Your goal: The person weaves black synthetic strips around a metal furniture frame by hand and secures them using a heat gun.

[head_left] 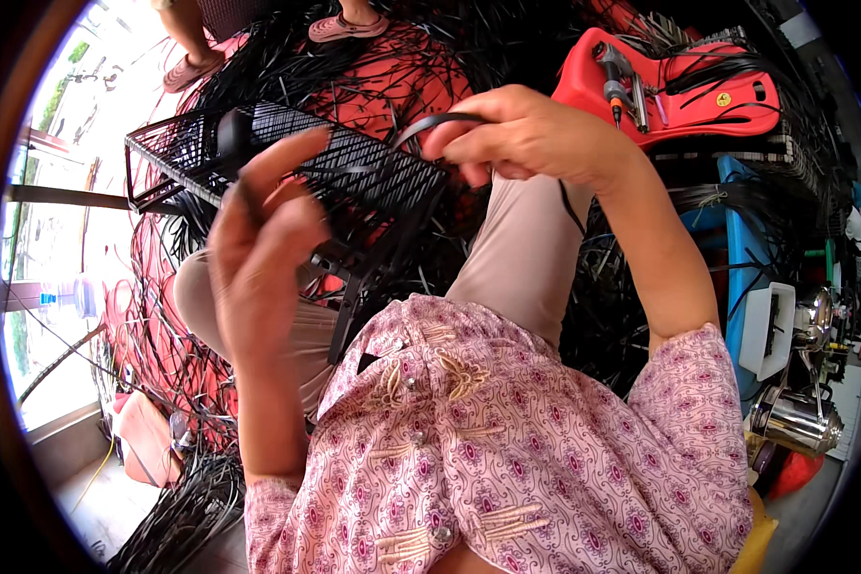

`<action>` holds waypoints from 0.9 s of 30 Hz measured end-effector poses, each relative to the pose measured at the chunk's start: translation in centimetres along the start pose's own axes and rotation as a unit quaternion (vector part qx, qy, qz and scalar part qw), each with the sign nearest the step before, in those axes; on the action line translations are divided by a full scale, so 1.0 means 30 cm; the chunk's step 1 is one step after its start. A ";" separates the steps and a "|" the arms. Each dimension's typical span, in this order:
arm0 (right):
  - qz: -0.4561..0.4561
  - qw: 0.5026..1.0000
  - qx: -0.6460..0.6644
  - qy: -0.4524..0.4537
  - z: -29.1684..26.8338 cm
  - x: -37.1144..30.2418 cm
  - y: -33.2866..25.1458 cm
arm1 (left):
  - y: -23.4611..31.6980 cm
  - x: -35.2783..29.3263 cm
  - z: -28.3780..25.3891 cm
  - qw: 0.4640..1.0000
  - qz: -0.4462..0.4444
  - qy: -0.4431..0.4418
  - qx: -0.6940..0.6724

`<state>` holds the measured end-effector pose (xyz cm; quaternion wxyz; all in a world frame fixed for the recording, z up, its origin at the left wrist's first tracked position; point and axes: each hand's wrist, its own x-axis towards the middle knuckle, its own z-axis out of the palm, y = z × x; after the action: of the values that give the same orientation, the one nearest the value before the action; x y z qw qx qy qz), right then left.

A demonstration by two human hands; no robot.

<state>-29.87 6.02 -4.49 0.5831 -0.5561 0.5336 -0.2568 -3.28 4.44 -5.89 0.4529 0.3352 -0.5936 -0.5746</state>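
Observation:
A black metal frame partly woven with flat dark strips [335, 158] lies slanted in front of me, over my lap and knees. My right hand [531, 134] is closed with fingers curled around a flat black plastic strip [440, 119]. This strip arcs out to the left of the fingers toward the weave, and a thin dark length hangs below the wrist. My left hand [268, 230] is raised over the left part of the frame, smeared by motion. Its fingers look apart, with a dark band around one, and I see nothing held in it.
A red plastic seat [674, 86] at the upper right carries a screwdriver-like tool and other tools. Tangled black strips [402, 48] cover a red sheet on the floor. Another person's feet in pink clogs [349, 29] stand beyond. A metal kettle [799, 419] sits right, near a blue container [741, 258].

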 end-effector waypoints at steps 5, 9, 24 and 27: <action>-0.139 0.987 -0.064 -0.056 0.053 0.075 -0.092 | -0.013 0.051 0.028 0.972 -0.161 -0.136 0.107; -0.082 0.996 0.004 0.025 -0.098 0.004 -0.021 | -0.041 0.134 -0.213 0.995 -0.082 0.060 0.015; -0.203 0.903 0.349 0.148 -0.280 -0.130 0.267 | -0.132 0.204 -0.415 0.992 -0.095 0.083 -0.032; -0.325 0.773 0.534 0.105 -0.326 -0.190 0.290 | -0.144 0.284 -0.410 0.995 -0.052 0.062 0.054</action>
<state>-43.00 9.62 -8.77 0.6082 -0.2656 0.1559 -0.7316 4.44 -8.55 -9.72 0.4397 0.4250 -0.5763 -0.5422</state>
